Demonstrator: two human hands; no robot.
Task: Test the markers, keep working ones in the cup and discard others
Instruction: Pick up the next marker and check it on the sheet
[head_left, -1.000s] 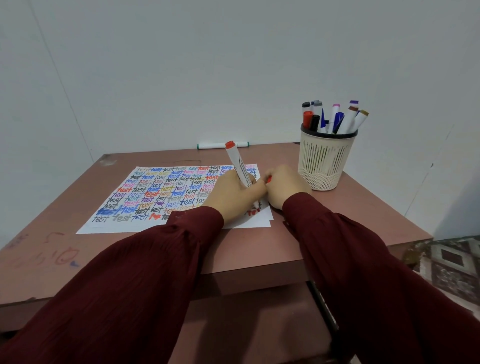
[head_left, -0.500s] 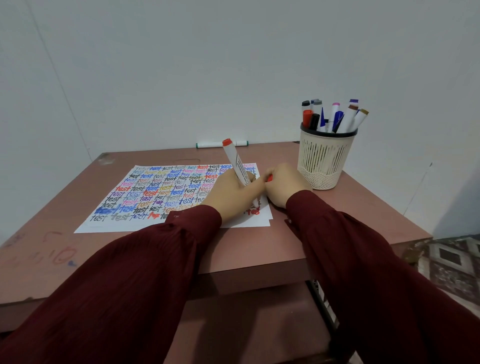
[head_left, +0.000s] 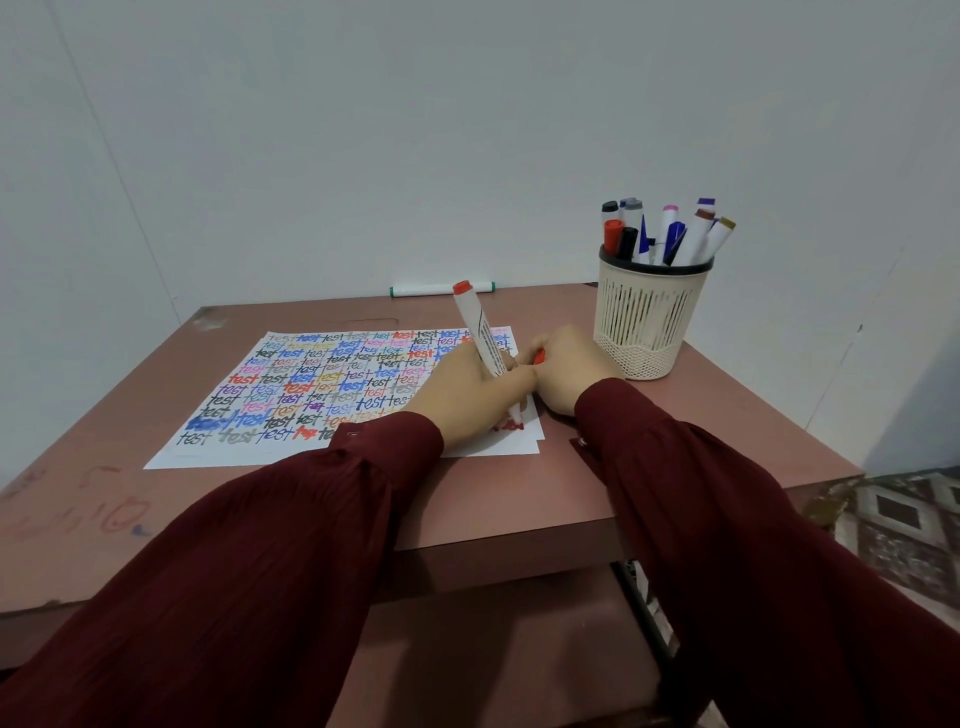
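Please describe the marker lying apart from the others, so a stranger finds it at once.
Find the brown table. Along its far edge, against the wall, lies a white marker with green ends. It alone lies flat; the others stand in the cup or are held.

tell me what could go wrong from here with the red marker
1. The left hand writes with the red marker at the paper's near right corner, so a stroke might run onto the table.
2. The right hand, holding what looks like the red cap, sits close to the cup and could tip it.
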